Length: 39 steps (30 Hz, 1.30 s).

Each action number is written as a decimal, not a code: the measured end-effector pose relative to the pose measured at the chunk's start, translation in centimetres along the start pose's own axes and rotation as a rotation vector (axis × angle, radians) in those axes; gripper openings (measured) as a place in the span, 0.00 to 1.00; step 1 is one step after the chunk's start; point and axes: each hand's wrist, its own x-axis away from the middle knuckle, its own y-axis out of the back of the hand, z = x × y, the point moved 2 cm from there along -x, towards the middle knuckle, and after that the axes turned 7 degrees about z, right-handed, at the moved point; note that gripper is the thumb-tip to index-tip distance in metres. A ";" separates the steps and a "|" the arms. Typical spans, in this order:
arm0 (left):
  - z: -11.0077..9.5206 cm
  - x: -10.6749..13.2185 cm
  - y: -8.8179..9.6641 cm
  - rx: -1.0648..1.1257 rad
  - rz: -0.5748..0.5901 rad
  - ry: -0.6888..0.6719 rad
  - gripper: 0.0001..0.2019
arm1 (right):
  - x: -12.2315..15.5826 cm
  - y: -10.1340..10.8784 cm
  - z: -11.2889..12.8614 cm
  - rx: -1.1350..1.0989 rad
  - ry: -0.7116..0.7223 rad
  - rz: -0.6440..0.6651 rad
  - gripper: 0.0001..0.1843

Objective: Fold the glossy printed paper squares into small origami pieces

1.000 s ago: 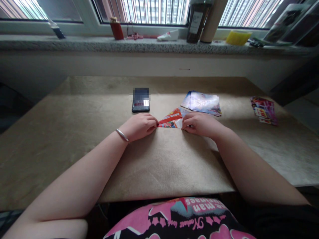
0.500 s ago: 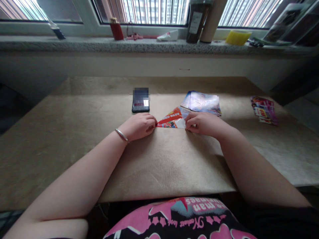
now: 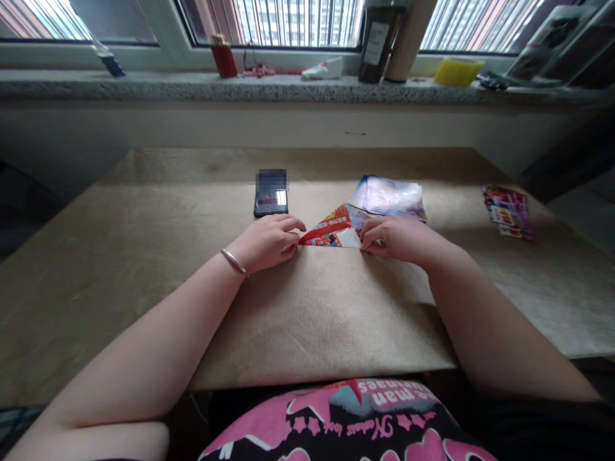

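A folded paper leaflet (image 3: pixel 334 232), red with colourful print and a white patch, lies on the table in a pointed shape. Its narrow tip is at the left and its straight edge faces me. Beside that tip rests my left hand (image 3: pixel 270 242), a silver bangle on its wrist; the forefinger is raised and apart from the thumb. At the wider right end, my right hand (image 3: pixel 396 238) pinches the leaflet near its lower corner, covering part of it. Just behind the right hand sits a stack of bluish printed sheets (image 3: pixel 391 195).
A phone (image 3: pixel 271 195) lies beyond my left hand. Several small purple-red printed cards (image 3: pixel 509 212) are fanned out at the right of the table (image 3: pixel 307 320). On the stone windowsill (image 3: pixel 168 89) stand a red container (image 3: pixel 223 59), a dark jar (image 3: pixel 378 48) and a yellow roll (image 3: pixel 459 72).
My left forefinger has lifted off the leaflet's tip, and the left hand has shifted slightly left. My right hand has slid a little to the right along the leaflet's edge.
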 end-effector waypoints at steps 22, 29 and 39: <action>0.1 0.0 -0.4 0.070 0.072 -0.006 0.10 | -0.1 0.7 1.8 0.088 -0.037 -0.031 0.08; 0.5 0.2 -0.3 0.098 0.087 0.007 0.09 | 0.0 0.8 1.9 0.145 -0.034 -0.017 0.09; 0.5 0.3 0.0 0.115 0.066 0.006 0.09 | 0.2 0.5 0.9 0.117 -0.043 0.016 0.09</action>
